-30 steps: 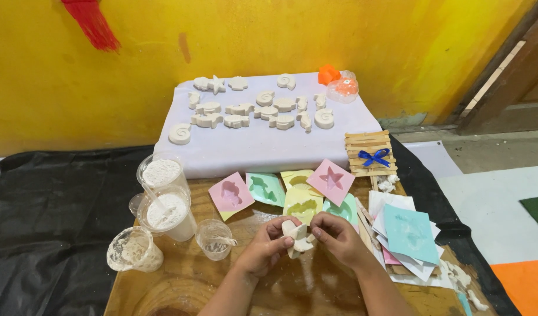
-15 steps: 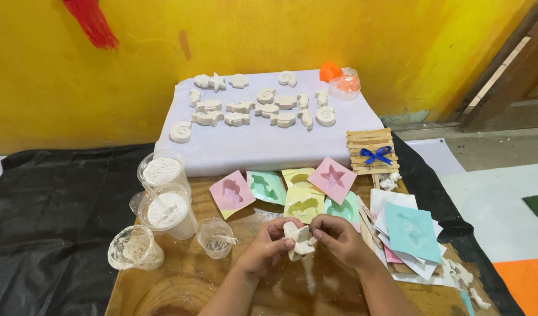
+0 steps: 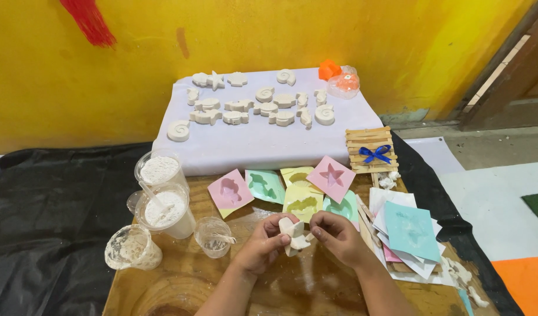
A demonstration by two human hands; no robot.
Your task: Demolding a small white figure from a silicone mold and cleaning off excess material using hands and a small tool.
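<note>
Both hands pinch one white plaster figure (image 3: pixel 295 235) over the wooden table (image 3: pixel 181 287): left hand (image 3: pixel 263 243) steadies it, right hand (image 3: pixel 338 235) grips its edge, moulds (image 3: pixel 281 190) just beyond.

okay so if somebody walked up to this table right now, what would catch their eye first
Likely the two hands, left hand and right hand, meeting over the wooden table and gripping a small white plaster cast. Behind them, rows of white cast shapes lie on a pale cloth against the yellow wall, with pastel moulds fanned out between.
</note>
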